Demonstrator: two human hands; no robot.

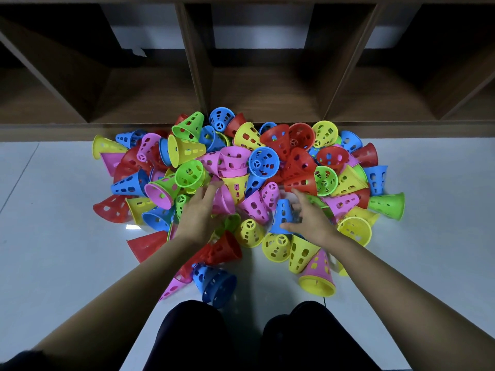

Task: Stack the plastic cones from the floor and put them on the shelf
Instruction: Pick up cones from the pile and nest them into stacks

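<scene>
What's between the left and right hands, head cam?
Head view: not bare. Between the left hand and right hand lie pink cones, a yellow cone and, by the right thumb, a blue cone.

Red, yellow, blue, green, pink perforated cones (263,162); dark-brown wooden shelf (241,103).

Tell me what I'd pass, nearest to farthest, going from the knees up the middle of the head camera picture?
Knees in dark trousers → blue cone lying on its side → upright blue cone → shelf's front edge → shelf compartment floor → white wall.
</scene>
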